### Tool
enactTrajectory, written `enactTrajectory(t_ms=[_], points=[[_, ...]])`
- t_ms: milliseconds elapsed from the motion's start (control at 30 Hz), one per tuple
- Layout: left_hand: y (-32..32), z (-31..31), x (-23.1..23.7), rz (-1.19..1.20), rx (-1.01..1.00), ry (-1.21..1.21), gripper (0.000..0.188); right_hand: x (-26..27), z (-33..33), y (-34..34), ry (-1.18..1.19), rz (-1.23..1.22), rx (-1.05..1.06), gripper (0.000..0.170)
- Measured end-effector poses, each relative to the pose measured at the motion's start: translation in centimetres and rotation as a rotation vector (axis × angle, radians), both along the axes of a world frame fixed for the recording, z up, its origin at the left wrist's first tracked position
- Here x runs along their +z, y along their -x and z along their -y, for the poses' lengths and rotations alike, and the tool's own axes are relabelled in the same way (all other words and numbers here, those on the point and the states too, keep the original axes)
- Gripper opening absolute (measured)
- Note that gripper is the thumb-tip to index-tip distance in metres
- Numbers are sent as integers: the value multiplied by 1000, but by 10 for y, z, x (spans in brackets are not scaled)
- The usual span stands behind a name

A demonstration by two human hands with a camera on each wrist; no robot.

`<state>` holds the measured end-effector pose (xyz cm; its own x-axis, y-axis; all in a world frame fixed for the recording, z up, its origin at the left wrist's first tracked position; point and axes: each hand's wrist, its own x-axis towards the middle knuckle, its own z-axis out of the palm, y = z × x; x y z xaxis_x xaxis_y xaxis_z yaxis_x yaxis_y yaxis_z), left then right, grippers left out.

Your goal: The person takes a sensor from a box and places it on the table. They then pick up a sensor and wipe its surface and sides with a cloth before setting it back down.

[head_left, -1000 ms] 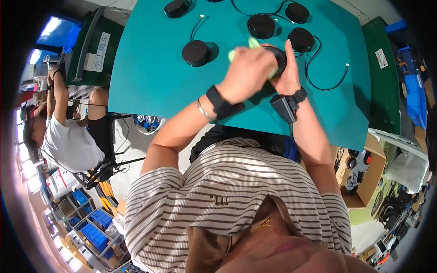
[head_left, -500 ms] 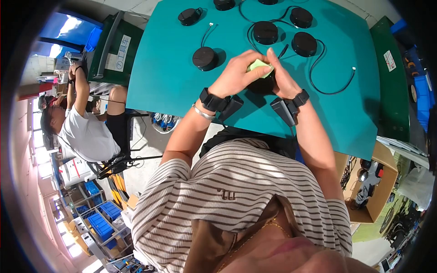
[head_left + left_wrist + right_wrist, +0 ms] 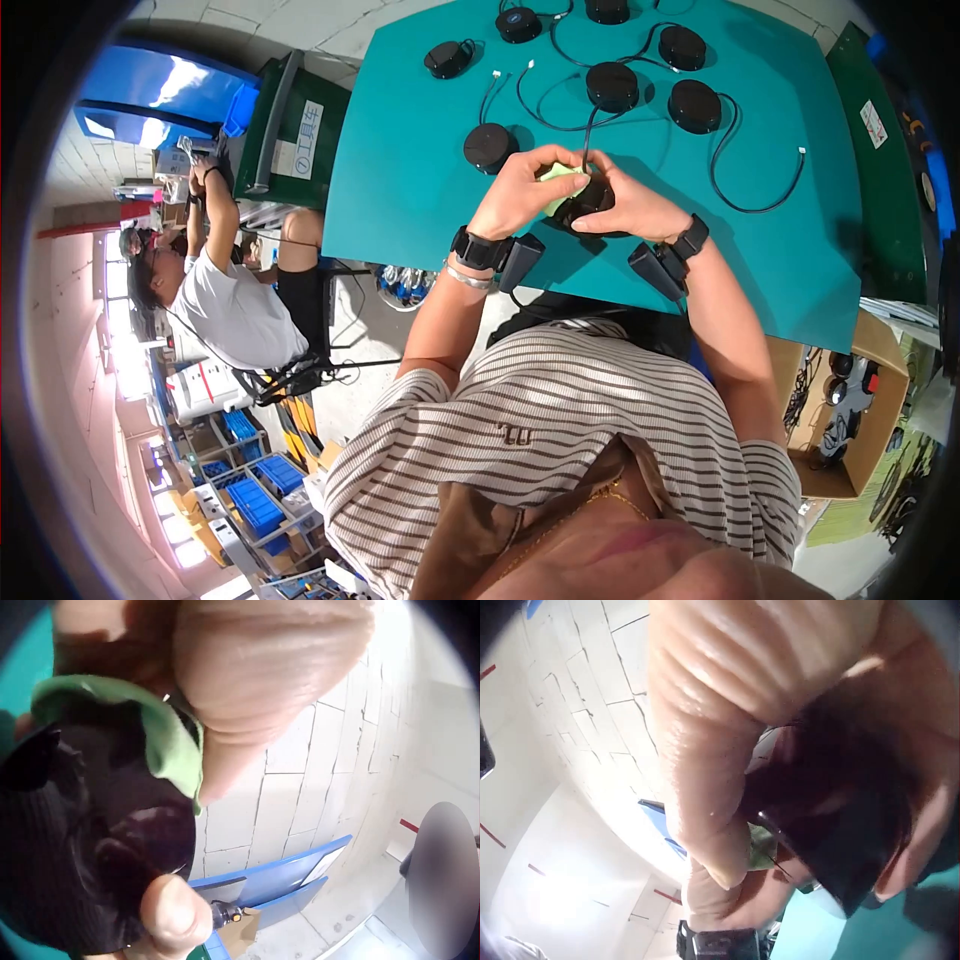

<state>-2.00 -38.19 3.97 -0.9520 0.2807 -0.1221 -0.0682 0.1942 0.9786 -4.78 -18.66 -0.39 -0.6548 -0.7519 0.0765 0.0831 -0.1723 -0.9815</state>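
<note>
Between both hands, close over the front of the green tabletop (image 3: 420, 215), is a round black puck-shaped device (image 3: 592, 197). My right hand (image 3: 642, 207) grips it from the right side, thumb across its near face. My left hand (image 3: 512, 192) pinches a light green cloth (image 3: 563, 184) against its left side. In the left wrist view, the cloth (image 3: 176, 746) folds over the rim of the glossy black device (image 3: 82, 855). A black cable rises from behind the fingers in the head view. The right wrist view shows the device (image 3: 840, 802) between right thumb and fingers.
Several similar black pucks, such as one on the left (image 3: 490, 148) and one on the right (image 3: 694, 106), lie on the tabletop with thin cables. A cardboard box (image 3: 850, 440) of parts stands at lower right. Another person (image 3: 235, 305) sits on the left.
The left hand has gone from wiping across the device to pinching the cloth at its edge. The device is turned between the hands, and the right thumb now lies over it. The head view has shifted.
</note>
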Motion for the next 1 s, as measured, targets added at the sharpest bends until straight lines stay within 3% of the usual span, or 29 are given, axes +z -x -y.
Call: enactTrajectory(t_ms=[100,200,333,433,533,600,667,800,867,933,1000], points=[[4,-1,4,25,38,12,22,7,0,-2,-162,-87,-131,62],[11,-7,5,16,66,21,18,1,0,-1,-198,-164,-162,59],[24,-7,5,15,137,-148,17,1,-3,-1,-242,-222,-150,54],[37,-2,8,70,259,-449,24,-2,-3,1,-221,-145,-31,50],[22,1,9,37,160,-349,29,7,-3,-1,-288,-167,-105,49],[3,-5,6,29,51,-32,27,2,-2,-1,-235,-154,-123,51],[-2,-4,-5,-59,37,88,24,-2,0,-2,-182,-135,-126,53],[6,-8,7,15,79,7,23,-4,1,-3,-169,-181,-65,50],[17,-4,13,89,187,-308,23,2,-1,-3,-174,-250,-71,47],[29,10,29,75,177,-304,23,15,-3,-3,-382,-288,14,41],[36,24,46,5,187,-305,24,10,-2,-5,-269,-294,1,39]])
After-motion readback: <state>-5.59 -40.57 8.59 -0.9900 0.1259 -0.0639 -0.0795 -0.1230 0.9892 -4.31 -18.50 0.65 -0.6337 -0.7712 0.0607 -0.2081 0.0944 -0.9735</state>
